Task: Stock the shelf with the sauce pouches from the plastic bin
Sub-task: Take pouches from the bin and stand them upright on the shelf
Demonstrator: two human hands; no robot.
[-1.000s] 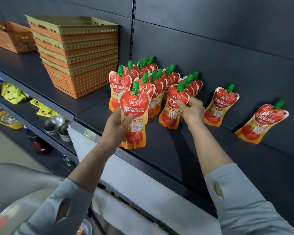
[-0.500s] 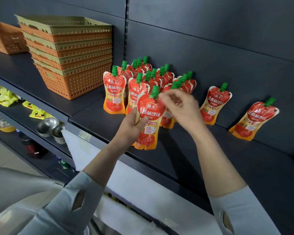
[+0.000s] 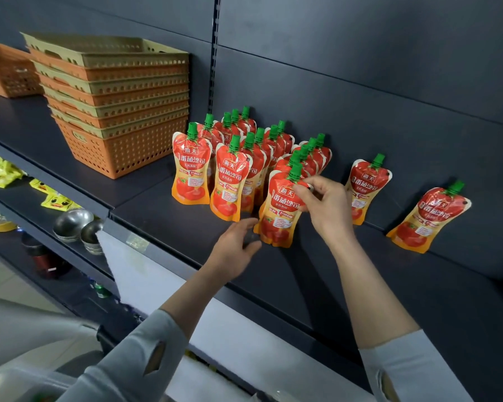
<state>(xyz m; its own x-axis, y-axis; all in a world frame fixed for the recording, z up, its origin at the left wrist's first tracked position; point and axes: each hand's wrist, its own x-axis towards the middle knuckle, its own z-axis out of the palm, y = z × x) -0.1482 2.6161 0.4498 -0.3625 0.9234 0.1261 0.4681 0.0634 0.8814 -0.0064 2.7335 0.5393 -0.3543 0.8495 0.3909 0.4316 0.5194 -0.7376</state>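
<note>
Tomato sauce pouch (image 3: 280,210) stands on the shelf (image 3: 302,274) fronting its row, right hand (image 3: 323,207) pinching its top, left hand (image 3: 234,253) spread beside; square its base before letting go.

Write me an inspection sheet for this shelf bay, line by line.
Surface: dark shelf, flat, pouches standing on it.
Job's things: front pouch upright at its row's head; pouch cluster behind; leaning pouch and far-right pouch rest against the back panel; bin blurred, lower left.
Clutter: stacked baskets at left.
Hands: right hand pinches the front pouch's top; left hand open by its base.
Cables: nothing seen.
Surroundings: yellow packets, metal bowls on lower shelves.
</note>
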